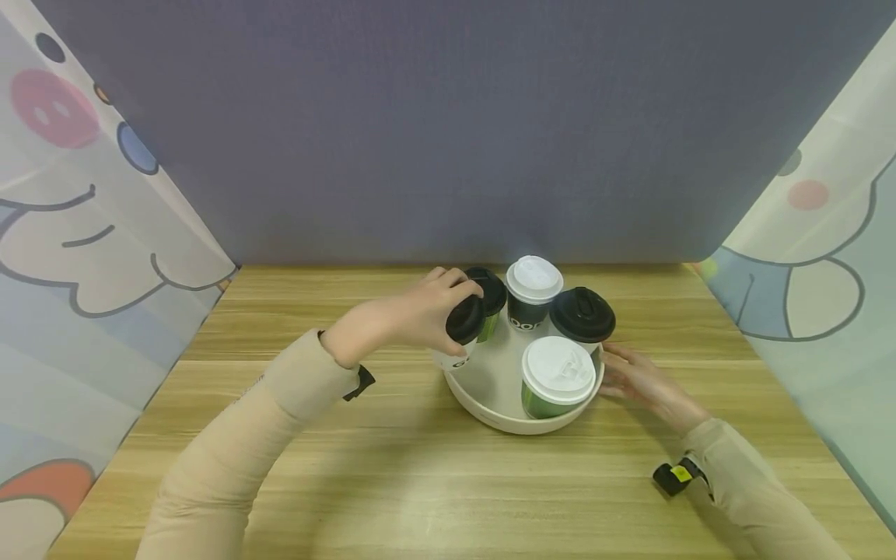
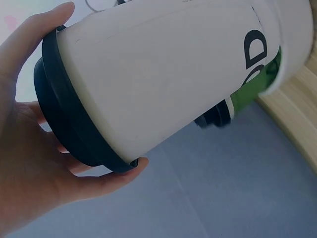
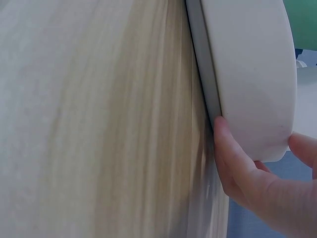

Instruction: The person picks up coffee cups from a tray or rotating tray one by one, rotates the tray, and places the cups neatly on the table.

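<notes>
My left hand grips a white paper cup by its black lid, thumb and fingers spread around the lid's edge. This cup is at the left side of a round white tray; whether its base touches the tray I cannot tell. At the tray's right side, my right hand holds the wall, with the thumb at the top rim and fingers low on the side. Inside stand a green cup with a white lid, a black cup with a white lid and two black-lidded cups, one with a black lid at right.
The tray stands on a wood-grain table. A grey panel rises behind the table. Cartoon-printed curtains flank both sides. Each wrist wears a strap with a small black device.
</notes>
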`<state>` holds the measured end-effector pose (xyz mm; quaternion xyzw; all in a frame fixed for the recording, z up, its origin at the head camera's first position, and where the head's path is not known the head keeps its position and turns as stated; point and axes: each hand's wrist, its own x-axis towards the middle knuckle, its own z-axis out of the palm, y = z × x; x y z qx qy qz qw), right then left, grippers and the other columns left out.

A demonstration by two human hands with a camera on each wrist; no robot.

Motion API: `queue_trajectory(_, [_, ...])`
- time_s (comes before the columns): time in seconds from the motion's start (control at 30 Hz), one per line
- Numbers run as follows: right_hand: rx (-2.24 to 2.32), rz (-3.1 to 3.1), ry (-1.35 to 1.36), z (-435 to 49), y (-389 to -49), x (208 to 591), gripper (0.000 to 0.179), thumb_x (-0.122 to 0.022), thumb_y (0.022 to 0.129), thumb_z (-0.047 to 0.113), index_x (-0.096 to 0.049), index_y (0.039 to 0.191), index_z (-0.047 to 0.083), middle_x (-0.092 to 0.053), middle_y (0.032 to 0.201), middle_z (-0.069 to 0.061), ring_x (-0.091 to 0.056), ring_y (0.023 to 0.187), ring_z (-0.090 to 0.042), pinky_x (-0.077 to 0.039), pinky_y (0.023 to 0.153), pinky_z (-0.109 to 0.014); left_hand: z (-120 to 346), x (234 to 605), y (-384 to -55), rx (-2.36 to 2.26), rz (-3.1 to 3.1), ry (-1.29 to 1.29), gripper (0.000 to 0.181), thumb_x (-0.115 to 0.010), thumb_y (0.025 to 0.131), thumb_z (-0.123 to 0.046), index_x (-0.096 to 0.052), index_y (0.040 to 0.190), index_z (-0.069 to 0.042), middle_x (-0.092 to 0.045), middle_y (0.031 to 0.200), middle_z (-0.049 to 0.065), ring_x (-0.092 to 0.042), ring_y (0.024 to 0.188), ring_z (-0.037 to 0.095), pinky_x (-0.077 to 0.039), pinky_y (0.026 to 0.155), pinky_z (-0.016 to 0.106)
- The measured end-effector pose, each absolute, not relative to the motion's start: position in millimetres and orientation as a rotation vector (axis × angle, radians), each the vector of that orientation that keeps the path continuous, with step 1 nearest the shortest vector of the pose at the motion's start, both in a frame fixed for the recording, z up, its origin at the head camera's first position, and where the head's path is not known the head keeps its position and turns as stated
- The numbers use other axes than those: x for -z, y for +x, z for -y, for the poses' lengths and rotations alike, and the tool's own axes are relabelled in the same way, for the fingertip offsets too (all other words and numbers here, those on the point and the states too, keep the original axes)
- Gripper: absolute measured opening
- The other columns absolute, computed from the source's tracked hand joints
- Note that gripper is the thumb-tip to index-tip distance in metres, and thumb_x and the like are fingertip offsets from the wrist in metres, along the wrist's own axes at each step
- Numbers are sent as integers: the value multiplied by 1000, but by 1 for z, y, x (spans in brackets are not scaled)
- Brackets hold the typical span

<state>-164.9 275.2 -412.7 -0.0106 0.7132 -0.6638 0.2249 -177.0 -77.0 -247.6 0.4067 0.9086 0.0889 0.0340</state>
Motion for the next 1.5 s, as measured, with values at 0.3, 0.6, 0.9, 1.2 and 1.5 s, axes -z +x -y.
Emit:
queue_trajectory(0.3, [1843, -1941, -32, -275, -164, 410, 70, -38, 95, 25, 7, 136, -9, -43, 119, -20, -56, 92, -8, -45, 85, -32, 102, 247, -186, -286, -2845, 1109, 69, -75, 64, -35, -46, 122, -11, -43, 120, 10, -39, 106, 26, -36, 85, 45])
queue_trajectory(0.6, [1869, -1902, -42, -275, -164, 409, 67, -35, 96, 22, 9, 135, -10, -48, 111, -12, -57, 90, -11, -46, 83, -32, 127, 254, -198, -281, -2876, 979, 71, -75, 65, -35, -45, 124, -12, -42, 122, 11, -38, 108, 29, -35, 86, 50])
queue_trajectory(0.9, [1873, -1904, -35, -274, -163, 408, 67, -36, 96, 22, 8, 135, -10, -50, 107, -8, -57, 90, -9, -47, 82, -32, 152, 265, -211, -322, -2918, 907, 73, -74, 64, -35, -43, 125, -10, -42, 122, 15, -39, 107, 33, -36, 84, 51])
queue_trajectory(1.2, [1852, -1914, -18, -274, -163, 407, 68, -37, 95, 22, 8, 136, -9, -44, 116, -17, -56, 91, -8, -46, 84, -32, 179, 275, -230, -291, -2943, 717, 76, -72, 69, -38, -37, 130, -9, -35, 129, 20, -34, 113, 39, -33, 85, 57])
queue_trajectory(1.5, [1860, -1911, -10, -273, -163, 408, 69, -37, 95, 23, 8, 136, -9, -23, 131, -35, -56, 91, -8, -45, 84, -32, 203, 284, -244, -338, -2966, 576, 77, -71, 69, -37, -35, 131, -8, -30, 131, 23, -30, 116, 42, -33, 85, 58])
